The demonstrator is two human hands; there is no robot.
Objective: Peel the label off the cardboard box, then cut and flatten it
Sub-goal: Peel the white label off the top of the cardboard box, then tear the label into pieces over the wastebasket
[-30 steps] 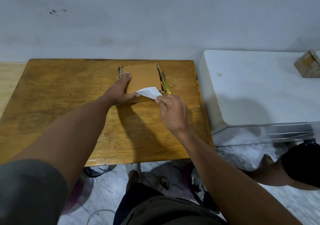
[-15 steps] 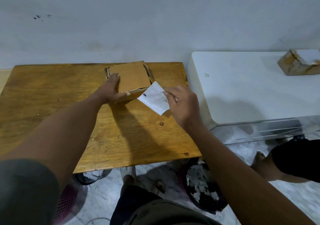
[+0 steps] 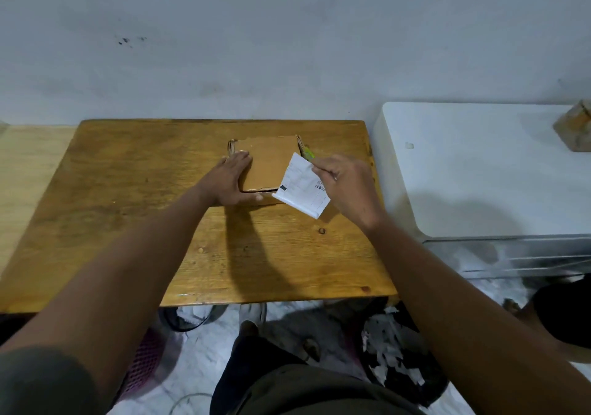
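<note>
Both hands: left hand [image 3: 231, 180] flat on box [image 3: 268, 163], right hand [image 3: 347, 187] pinching label [image 3: 300, 191].

Home room: wooden table [image 3: 128, 191], marble floor [image 3: 217, 344]

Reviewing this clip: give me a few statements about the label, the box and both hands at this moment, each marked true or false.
1. The right hand pinches the white label. True.
2. The label is stuck flat on top of the cardboard box. False: it is lifted in the right hand, over the box's near right corner.
3. The left hand lies flat on the box's left part, fingers straight. True.
4. The box sits on the white cabinet. False: it sits on the wooden table.
5. A yellow-green tool shows beside the box's right edge. True.
6. The left hand holds the yellow-green tool. False: it holds nothing.
</note>
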